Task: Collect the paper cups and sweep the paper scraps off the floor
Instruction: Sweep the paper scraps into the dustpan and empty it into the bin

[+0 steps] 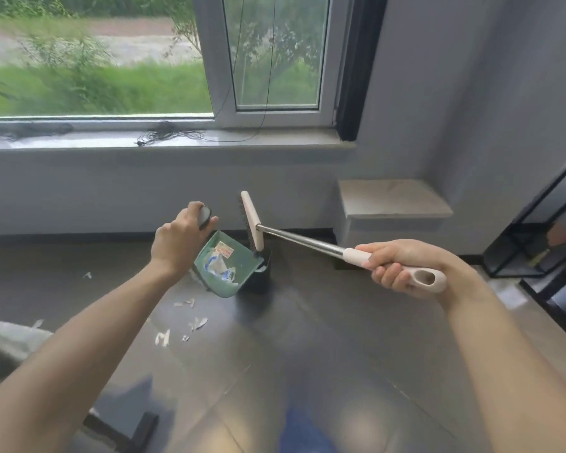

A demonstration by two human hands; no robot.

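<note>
The paper scraps lie strewn on the dark floor, below and nearer the person than the left hand, well left of the right hand; more scraps sit in the green dustpan just under the left hand, which clenches the grey dustpan handle; the right hand grasps the broom by its cream grip, its long axis running up-left to the brush head beside the pan; the left hand is nearer the scraps; no paper cups are clearly visible.
</note>
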